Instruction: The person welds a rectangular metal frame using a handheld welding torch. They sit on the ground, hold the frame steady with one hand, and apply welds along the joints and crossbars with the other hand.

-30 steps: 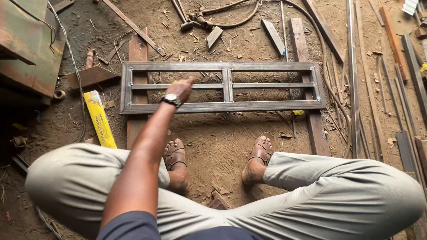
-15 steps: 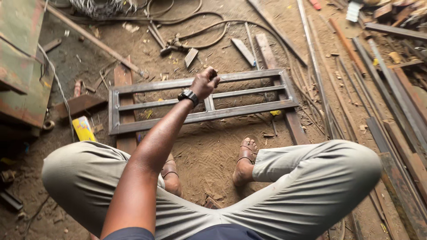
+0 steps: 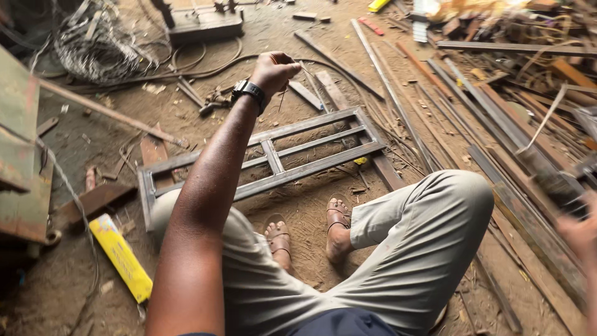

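- Overhead, left hand raised, pinched shut on a thin welding rod.
- Right hand blurred at frame edge; grip impossible to tell.
- Probably light, stiff, brittle-coated; best held near the bare end.
- Below, rectangular steel frame flat on dirt floor, yellow box beside.

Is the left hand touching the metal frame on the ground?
No, the left hand is raised above the metal frame, pinching a thin rod.
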### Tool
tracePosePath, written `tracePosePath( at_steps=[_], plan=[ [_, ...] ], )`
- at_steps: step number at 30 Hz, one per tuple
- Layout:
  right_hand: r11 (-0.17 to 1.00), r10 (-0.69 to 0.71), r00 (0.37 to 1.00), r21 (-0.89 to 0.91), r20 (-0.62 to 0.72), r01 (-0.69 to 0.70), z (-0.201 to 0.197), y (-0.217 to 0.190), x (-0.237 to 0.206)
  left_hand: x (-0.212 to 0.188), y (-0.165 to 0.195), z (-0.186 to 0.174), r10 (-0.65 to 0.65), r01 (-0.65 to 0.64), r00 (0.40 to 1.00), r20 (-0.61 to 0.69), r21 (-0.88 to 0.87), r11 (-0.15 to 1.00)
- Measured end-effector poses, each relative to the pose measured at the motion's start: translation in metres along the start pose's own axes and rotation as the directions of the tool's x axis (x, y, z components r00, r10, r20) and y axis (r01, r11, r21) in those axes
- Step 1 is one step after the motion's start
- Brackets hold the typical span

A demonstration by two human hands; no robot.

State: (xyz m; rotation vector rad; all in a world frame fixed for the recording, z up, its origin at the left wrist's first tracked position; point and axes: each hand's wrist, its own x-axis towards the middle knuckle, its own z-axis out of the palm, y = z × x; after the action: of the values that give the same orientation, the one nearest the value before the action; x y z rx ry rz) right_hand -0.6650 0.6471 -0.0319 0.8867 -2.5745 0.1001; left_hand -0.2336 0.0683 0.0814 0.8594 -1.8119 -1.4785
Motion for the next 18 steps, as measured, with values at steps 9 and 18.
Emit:
tracePosePath(
  at_steps=[9,18],
  plan=[
    [0.996,0.092,0.99,-0.02,0.107,-0.091,-0.144,-0.116,-0.011,0.012,0.028,-0.007,0.045,-0.044,0.999,0.0,-0.195,0.98],
    [0.999,0.006,0.995,-0.05,0.096,-0.001,-0.184,-0.156,0.108,0.012,0.012,0.013,-0.036,0.035,0.999,0.003,0.219,0.975]
  ],
)
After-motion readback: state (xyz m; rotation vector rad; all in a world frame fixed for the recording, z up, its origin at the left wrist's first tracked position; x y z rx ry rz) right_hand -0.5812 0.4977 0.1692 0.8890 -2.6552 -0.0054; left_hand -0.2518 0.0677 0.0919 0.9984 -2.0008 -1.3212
